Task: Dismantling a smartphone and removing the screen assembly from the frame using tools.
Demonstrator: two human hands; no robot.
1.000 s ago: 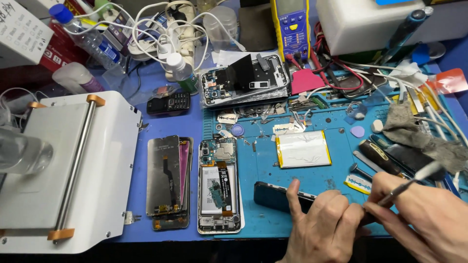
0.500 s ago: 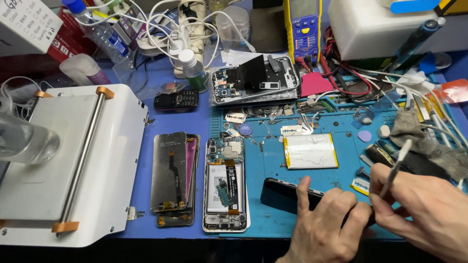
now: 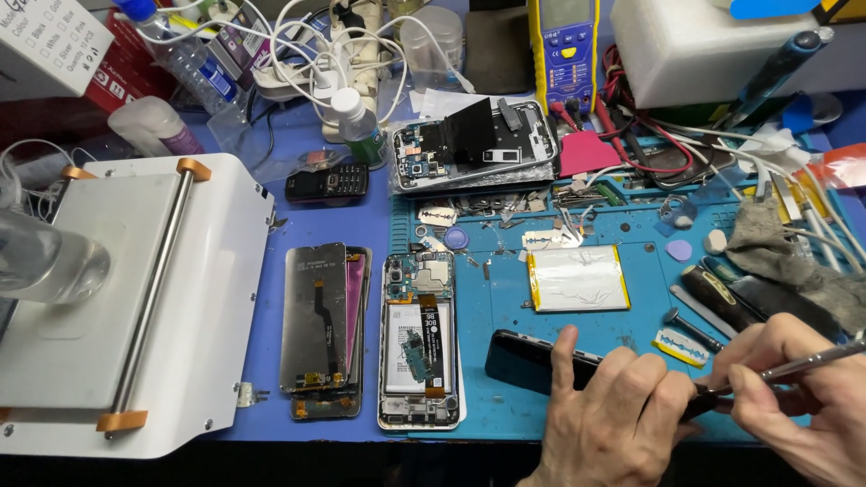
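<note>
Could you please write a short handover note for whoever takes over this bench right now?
Left hand presses the black phone flat on the blue mat.
Right hand has a grip on a thin metal tool, tip at the phone's right end.
Beside them: an opened phone, a loose battery, a razor blade.
Done: nothing visibly separated on the black phone.
Left: the work at that edge.

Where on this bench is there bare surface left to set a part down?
Free patches: the blue mat between the opened phone and the silver battery, and the flat top of the white machine. Crowded: the back edge around the white cables, and the tools beside the right hand and left hand.
</note>
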